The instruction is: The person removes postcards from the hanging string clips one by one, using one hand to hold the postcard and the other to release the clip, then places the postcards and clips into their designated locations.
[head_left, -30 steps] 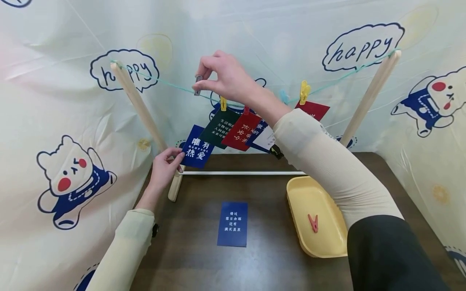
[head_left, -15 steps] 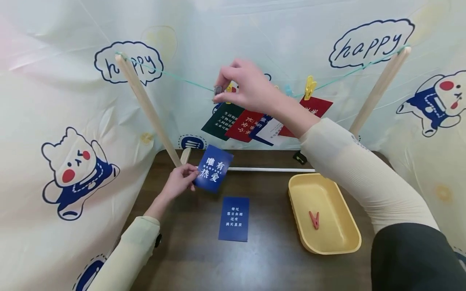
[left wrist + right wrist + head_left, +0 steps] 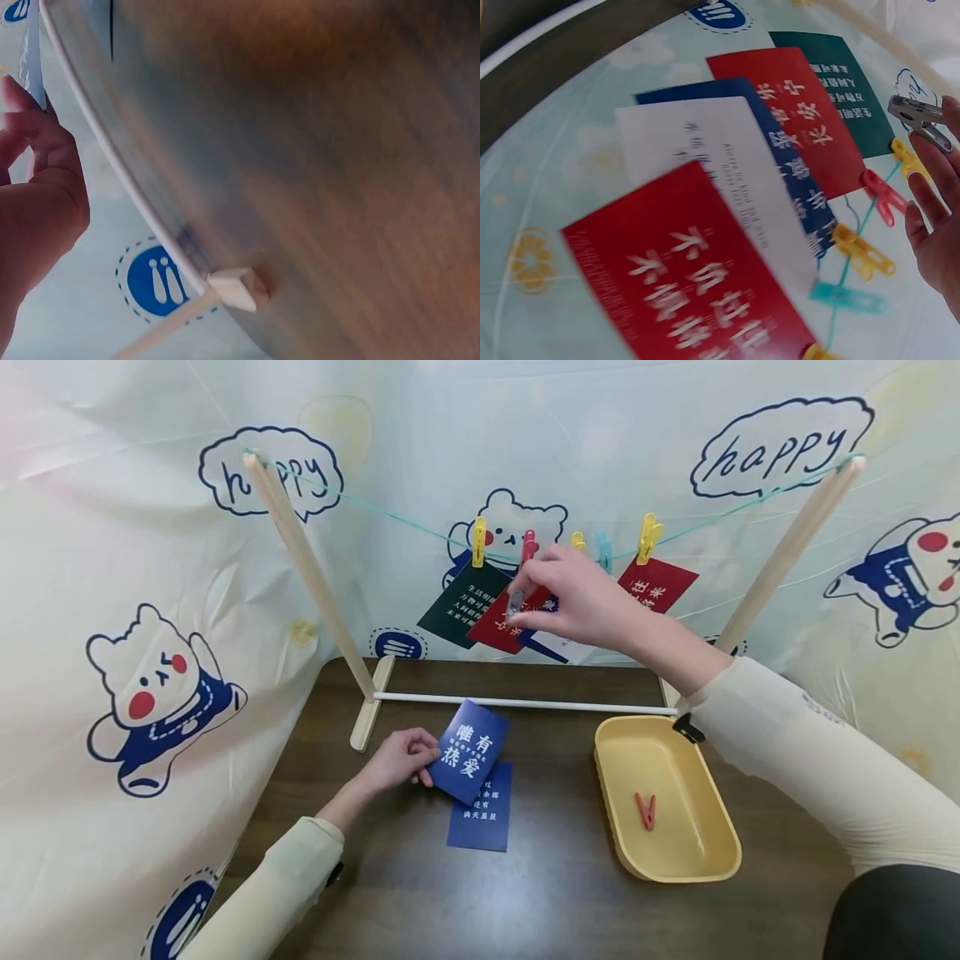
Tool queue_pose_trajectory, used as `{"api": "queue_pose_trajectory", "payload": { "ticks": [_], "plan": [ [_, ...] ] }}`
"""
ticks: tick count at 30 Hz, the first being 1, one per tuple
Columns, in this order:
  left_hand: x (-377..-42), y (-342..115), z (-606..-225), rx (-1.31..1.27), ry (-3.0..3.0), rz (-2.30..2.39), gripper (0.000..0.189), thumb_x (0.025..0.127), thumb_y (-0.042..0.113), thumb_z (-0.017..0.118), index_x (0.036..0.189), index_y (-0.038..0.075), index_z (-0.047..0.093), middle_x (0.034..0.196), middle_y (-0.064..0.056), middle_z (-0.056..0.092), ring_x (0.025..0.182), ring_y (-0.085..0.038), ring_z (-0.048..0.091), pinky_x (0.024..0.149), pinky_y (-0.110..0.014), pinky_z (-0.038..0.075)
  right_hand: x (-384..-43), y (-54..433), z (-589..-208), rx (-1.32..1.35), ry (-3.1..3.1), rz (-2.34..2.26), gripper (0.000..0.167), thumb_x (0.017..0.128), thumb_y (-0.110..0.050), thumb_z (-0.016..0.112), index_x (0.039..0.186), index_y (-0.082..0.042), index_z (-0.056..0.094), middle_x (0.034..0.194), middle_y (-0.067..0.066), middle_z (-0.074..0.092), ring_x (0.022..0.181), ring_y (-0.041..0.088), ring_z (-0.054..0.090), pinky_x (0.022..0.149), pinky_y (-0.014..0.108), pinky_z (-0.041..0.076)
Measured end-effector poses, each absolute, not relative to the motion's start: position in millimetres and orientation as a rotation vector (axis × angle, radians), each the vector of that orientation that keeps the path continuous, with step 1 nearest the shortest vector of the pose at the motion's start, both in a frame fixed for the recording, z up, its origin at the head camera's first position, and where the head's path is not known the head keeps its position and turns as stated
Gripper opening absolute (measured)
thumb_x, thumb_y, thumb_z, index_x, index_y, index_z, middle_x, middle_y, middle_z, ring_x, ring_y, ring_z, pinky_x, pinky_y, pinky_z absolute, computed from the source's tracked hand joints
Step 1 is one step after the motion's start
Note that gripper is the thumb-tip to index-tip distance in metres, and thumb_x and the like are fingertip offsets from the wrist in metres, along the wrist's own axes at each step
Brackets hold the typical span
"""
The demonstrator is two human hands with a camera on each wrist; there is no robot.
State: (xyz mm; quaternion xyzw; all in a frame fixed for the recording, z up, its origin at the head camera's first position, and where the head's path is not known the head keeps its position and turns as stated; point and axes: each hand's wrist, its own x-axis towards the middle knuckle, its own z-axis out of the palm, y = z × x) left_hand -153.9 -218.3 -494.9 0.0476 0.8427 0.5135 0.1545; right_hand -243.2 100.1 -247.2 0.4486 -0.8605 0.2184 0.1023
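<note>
My left hand [image 3: 397,760] pinches a blue card [image 3: 471,750] with white characters by its left edge, low over the table. Part of a second blue card [image 3: 478,833] lying on the tabletop is covered by it in the head view. Thumb and fingers of my right hand [image 3: 585,597] pinch a grey clothespin [image 3: 917,118] in front of the hanging cards. Clipped to a thin green cord [image 3: 397,517] are a green card [image 3: 832,86], a red card [image 3: 795,120], a blue card [image 3: 769,127], a white card [image 3: 682,131] and another red card [image 3: 690,262].
Two wooden posts [image 3: 300,560] hold the cord, joined low down by a white rod [image 3: 540,703]. On the right of the table stands a yellow tray [image 3: 697,852] with a red clothespin [image 3: 646,811] in it. A printed curtain [image 3: 165,568] surrounds the table.
Both hands have come away from the cord. The left has lowered the blue card rightward over the table card; the right has moved right and down, still pinching the grey clothespin.
</note>
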Motion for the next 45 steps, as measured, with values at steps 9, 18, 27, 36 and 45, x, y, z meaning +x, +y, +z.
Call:
{"api": "queue_pose_trajectory", "payload": {
  "ticks": [9,18,27,36,45],
  "plan": [
    [-142,-203,-508,0.069,2.251,1.425,0.01,0.103,0.003,0.062,0.101,-0.006,0.061,0.07,-0.013,0.073,0.06,-0.019,0.073,0.057,-0.029,0.06,-233,151,-271,1.219,-2.625,0.689,0.033,0.086,-0.026,0.087,0.112,-0.01,0.073,0.114,0.007,0.069,0.111,0.021,0.059,0.087,0.042,0.06],
    [-134,-200,-509,0.12,2.401,1.19,0.015,0.099,0.01,0.069,0.086,0.003,0.066,0.057,-0.003,0.064,0.047,-0.011,0.06,0.047,-0.021,0.046,-229,198,-294,1.152,-2.739,0.69,0.031,0.087,-0.023,0.086,0.111,-0.009,0.072,0.109,0.006,0.071,0.104,0.022,0.062,0.084,0.045,0.061],
    [-128,-200,-511,0.141,2.457,1.09,0.02,0.096,0.015,0.074,0.08,0.006,0.066,0.054,0.0,0.057,0.047,-0.009,0.053,0.047,-0.023,0.042,-217,229,-346,1.188,-2.915,0.659,0.021,0.092,-0.031,0.081,0.107,-0.018,0.073,0.101,-0.004,0.069,0.098,0.017,0.059,0.082,0.04,0.058],
    [-126,-196,-515,0.152,2.428,1.038,0.024,0.096,0.019,0.075,0.077,0.006,0.07,0.061,0.0,0.064,0.046,-0.01,0.055,0.048,-0.022,0.042,-211,253,-393,1.193,-3.208,0.693,0.022,0.095,-0.038,0.077,0.099,-0.017,0.073,0.075,-0.008,0.06,0.067,0.01,0.053,0.058,0.024,0.047],
    [-127,-191,-518,0.18,2.406,1.015,0.029,0.098,0.023,0.074,0.073,0.007,0.072,0.064,0.001,0.068,0.049,-0.011,0.057,0.051,-0.024,0.043,-209,275,-419,1.204,-3.512,0.551,0.025,0.097,-0.035,0.074,0.084,-0.014,0.071,0.068,-0.006,0.059,0.059,0.007,0.052,0.055,0.024,0.044]
  ]
}}
